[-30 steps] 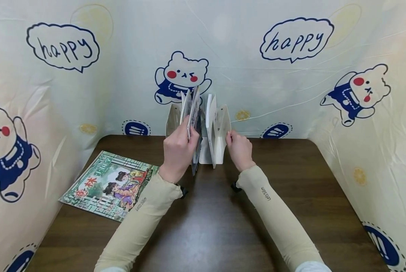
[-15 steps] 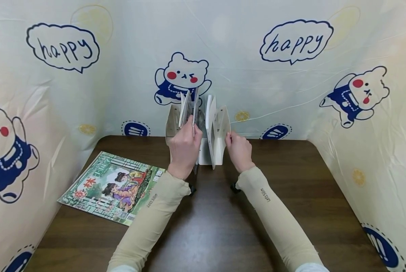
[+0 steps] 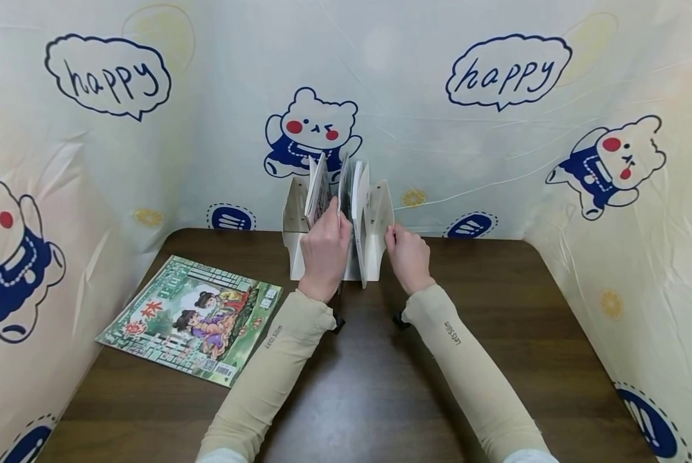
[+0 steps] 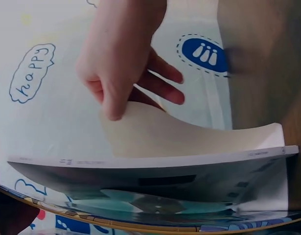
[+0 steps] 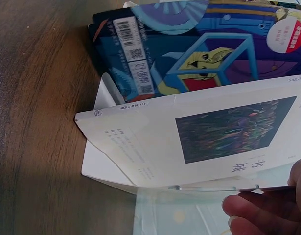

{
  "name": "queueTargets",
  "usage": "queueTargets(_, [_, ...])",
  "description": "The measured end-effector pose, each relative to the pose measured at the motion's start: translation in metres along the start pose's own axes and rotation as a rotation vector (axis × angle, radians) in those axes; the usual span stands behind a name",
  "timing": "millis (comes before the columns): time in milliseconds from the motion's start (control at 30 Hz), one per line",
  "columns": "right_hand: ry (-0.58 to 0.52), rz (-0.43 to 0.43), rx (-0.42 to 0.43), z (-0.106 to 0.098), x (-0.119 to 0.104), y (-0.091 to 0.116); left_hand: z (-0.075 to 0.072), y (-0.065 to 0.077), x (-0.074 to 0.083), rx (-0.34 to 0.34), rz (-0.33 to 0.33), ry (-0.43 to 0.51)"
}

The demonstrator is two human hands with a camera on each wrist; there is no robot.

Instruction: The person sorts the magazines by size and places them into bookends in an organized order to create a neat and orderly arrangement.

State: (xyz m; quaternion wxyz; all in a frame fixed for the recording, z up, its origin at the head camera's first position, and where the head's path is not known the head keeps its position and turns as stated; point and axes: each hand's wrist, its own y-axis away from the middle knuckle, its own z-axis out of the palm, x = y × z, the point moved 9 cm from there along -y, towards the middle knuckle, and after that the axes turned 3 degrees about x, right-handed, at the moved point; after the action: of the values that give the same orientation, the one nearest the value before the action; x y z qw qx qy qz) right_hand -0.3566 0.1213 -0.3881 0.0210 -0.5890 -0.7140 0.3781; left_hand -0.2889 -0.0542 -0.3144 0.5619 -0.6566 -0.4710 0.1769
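A white desktop book rack [image 3: 383, 222] stands at the back of the table with several magazines upright in it. My left hand [image 3: 326, 254] pinches the edge of a thin magazine [image 3: 345, 183] in the rack's middle. The right wrist view shows a colourful blue magazine [image 5: 204, 54] with a barcode there. Beside it leans a white magazine [image 5: 150, 132] with a dark picture on its cover. My right hand [image 3: 408, 255] grips the rack's right side panel between thumb and fingers; the left wrist view also catches this right hand [image 4: 123, 63].
A green illustrated magazine [image 3: 201, 321] lies flat on the left of the dark wooden table [image 3: 467, 360], partly beside my left sleeve. A pale printed sheet [image 3: 409, 128] with bears hangs behind and at both sides. More magazines [image 3: 318, 193] stand in the rack's left part.
My left hand has moved right with the magazine, which now stands nearer the white one on the right. More of the green magazine shows. My right hand stays on the rack.
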Motion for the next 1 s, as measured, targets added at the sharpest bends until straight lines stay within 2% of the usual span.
queueTargets(400, [-0.011,0.015,-0.015,0.002,0.001,0.000,0.008,0.011,-0.006,0.007,-0.020,0.011])
queueTargets(733, [-0.001,0.022,-0.019,0.001,0.000,0.001,0.009,0.015,-0.006,-0.059,-0.039,0.055])
queueTargets(1000, [-0.007,0.011,-0.009,0.002,0.001,0.000,0.003,0.009,-0.004,-0.163,-0.056,-0.006])
